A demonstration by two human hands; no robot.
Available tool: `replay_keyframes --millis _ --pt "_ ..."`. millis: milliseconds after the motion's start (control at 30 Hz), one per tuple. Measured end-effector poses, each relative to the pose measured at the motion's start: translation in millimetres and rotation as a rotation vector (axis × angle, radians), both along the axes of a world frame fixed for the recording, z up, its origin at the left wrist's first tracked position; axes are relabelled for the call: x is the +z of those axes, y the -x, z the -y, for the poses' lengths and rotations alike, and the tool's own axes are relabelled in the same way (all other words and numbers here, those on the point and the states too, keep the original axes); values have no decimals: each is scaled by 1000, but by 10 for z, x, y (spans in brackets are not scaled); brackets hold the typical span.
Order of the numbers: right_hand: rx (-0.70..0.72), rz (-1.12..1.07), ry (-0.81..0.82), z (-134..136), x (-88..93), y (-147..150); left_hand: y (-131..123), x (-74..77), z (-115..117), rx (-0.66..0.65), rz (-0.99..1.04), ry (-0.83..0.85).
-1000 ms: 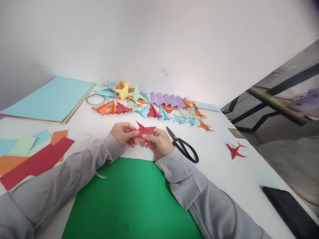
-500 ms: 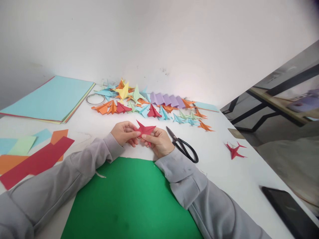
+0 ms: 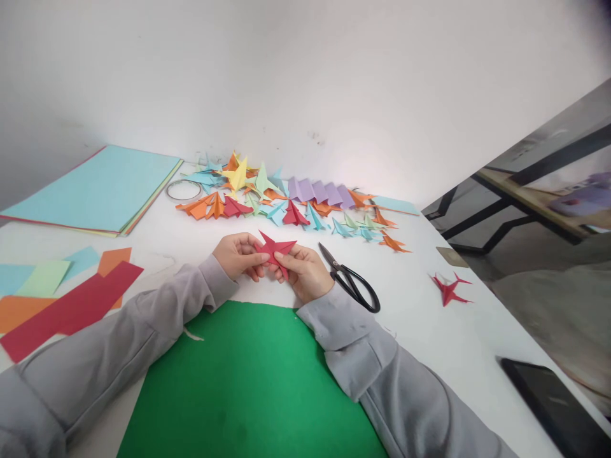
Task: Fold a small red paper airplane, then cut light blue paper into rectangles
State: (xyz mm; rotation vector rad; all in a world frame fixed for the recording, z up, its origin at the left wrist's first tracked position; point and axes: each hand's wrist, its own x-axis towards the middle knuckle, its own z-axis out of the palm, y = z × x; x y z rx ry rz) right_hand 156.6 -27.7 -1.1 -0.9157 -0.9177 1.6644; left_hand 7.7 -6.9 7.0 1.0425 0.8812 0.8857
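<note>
A small red folded paper plane (image 3: 277,247) with pointed tips is held up above the white table, just beyond the green sheet (image 3: 248,381). My left hand (image 3: 242,256) pinches its left side between thumb and fingers. On the other side my right hand (image 3: 305,267) grips it, the thumb pressed on its front face. The fingers behind the paper are partly hidden. Black-handled scissors (image 3: 351,280) lie close to the right of my right hand, tips pointing away from me.
Many coloured folded paper planes (image 3: 238,175) line the wall, with a wire coil (image 3: 183,190) beside them. A stack of coloured sheets (image 3: 95,187) lies at back left, cut paper strips (image 3: 76,305) at left. Another red plane (image 3: 449,291) and a black phone-like device (image 3: 554,401) are at right.
The red paper plane has shifted and turned slightly to the left in my fingers. My right thumb sits a little differently on it; both hands otherwise stay in place.
</note>
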Motion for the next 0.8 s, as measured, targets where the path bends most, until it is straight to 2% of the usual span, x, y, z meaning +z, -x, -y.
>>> replay_keyframes --millis 800 --pt "-74 102 -71 18 -50 10 17 46 11 -38 -16 -44"
